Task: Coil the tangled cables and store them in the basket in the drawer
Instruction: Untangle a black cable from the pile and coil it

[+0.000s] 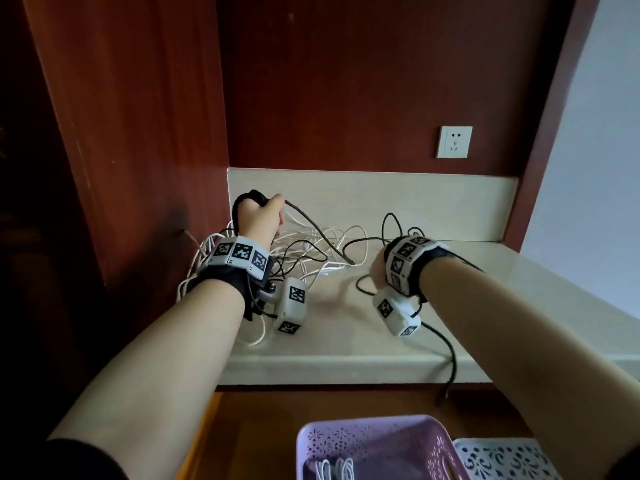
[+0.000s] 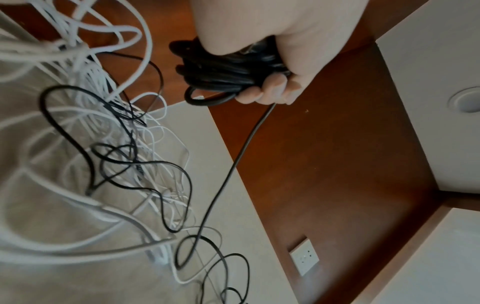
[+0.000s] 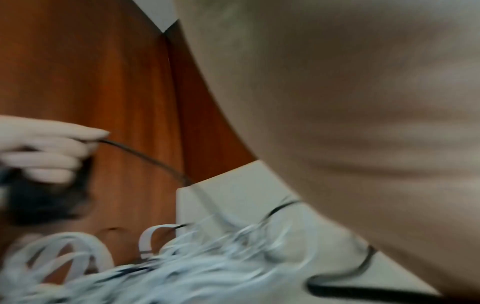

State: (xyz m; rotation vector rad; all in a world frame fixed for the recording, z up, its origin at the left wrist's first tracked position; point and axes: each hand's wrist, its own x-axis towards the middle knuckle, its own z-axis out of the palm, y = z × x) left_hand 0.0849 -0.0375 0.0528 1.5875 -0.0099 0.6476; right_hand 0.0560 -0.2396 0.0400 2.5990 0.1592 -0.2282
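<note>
My left hand [image 1: 263, 216] is raised over the back left of the beige counter [image 1: 339, 337] and grips a black cable coil [image 1: 247, 199] of several loops; its fingers [image 2: 272, 88] curl round the coil [image 2: 223, 70]. A loose black strand [image 2: 233, 164] runs from the fist down into the tangle of white and black cables [image 1: 311, 247] on the counter. My right hand [image 1: 378, 271] hovers low at the tangle's right end beside black loops; its fingers are hidden. The right wrist view is blurred and mostly filled by my palm [image 3: 363, 123].
A purple basket [image 1: 446, 448] with coiled white cables inside sits in the open drawer below the counter, next to a white basket [image 1: 502, 459]. A black cable [image 1: 450, 362] hangs over the counter's front edge. A wall socket [image 1: 454, 142] is on the back panel.
</note>
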